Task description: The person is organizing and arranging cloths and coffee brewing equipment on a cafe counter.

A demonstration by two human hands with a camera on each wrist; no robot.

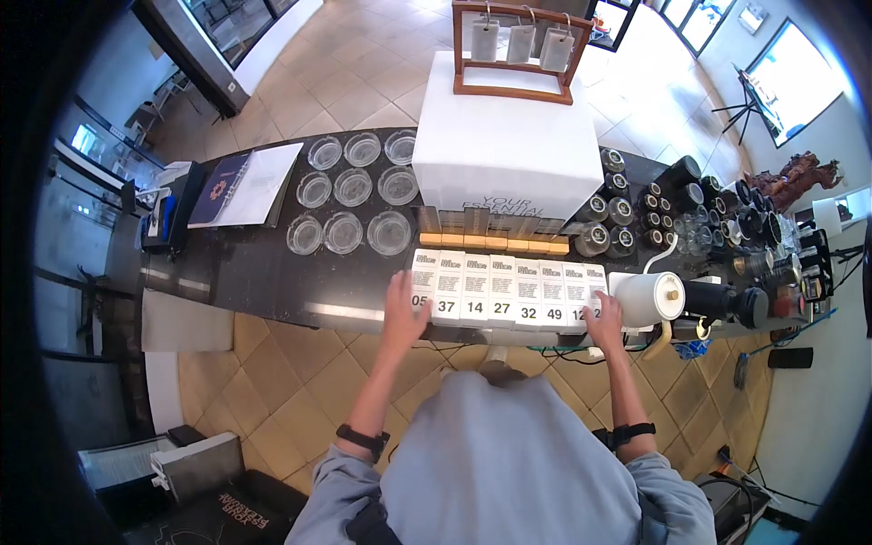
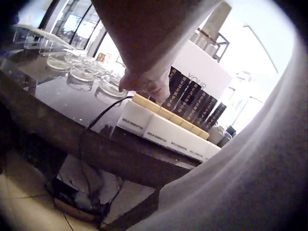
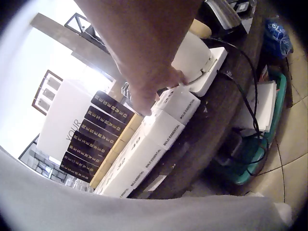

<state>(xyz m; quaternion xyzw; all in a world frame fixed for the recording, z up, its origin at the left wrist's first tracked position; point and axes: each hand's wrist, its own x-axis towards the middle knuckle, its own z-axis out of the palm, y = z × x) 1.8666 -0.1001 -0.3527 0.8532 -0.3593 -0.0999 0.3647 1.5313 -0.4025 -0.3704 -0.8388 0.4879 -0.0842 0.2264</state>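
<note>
A row of several white boxes with printed numbers stands along the near edge of the dark counter. My left hand is at the row's left end, its thumb over the front of the box marked 05 and its fingers along the side. At the other end my right hand touches the last box, partly covering its number. Directly behind the boxes runs a row of light wooden blocks bearing black "RESERVED" signs.
Clear glass dishes sit on the counter's left, near an open folder. A big white block stands behind the signs. A white kettle is close by my right hand, with jars beyond. Cables and a green tray lie below.
</note>
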